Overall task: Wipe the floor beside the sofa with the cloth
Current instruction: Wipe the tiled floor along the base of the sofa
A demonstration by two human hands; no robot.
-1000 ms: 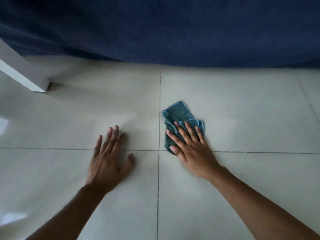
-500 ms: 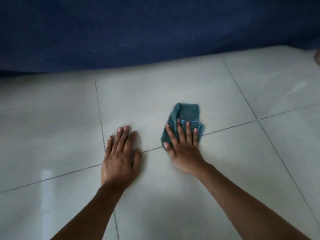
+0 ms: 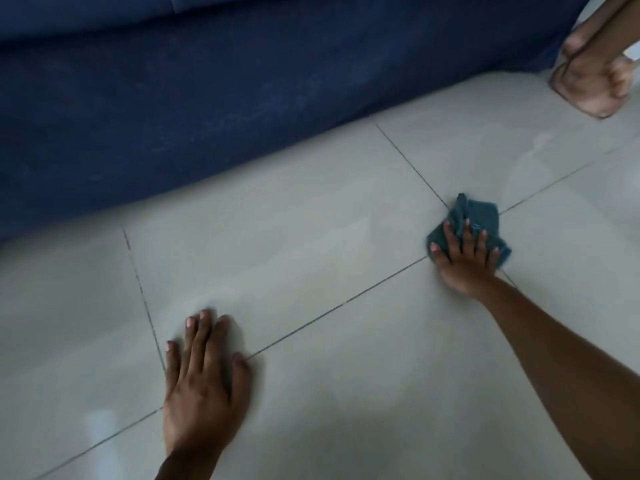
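A crumpled teal cloth (image 3: 481,218) lies on the pale tiled floor (image 3: 311,237), over a crossing of grout lines at the right. My right hand (image 3: 464,258) presses flat on the cloth with fingers spread, covering its near half. My left hand (image 3: 202,386) rests palm down on the bare tile at the lower left, fingers apart, holding nothing. The dark blue sofa (image 3: 242,81) fills the top of the view, its lower edge running diagonally just beyond the wiped tiles.
Another person's bare foot (image 3: 588,81) stands on the floor at the top right, next to the sofa's end. Grout lines cross the glossy tiles.
My right hand has slid the cloth to the right, away from my left hand. The view has swung, and the foot at the top right has come fully into sight.
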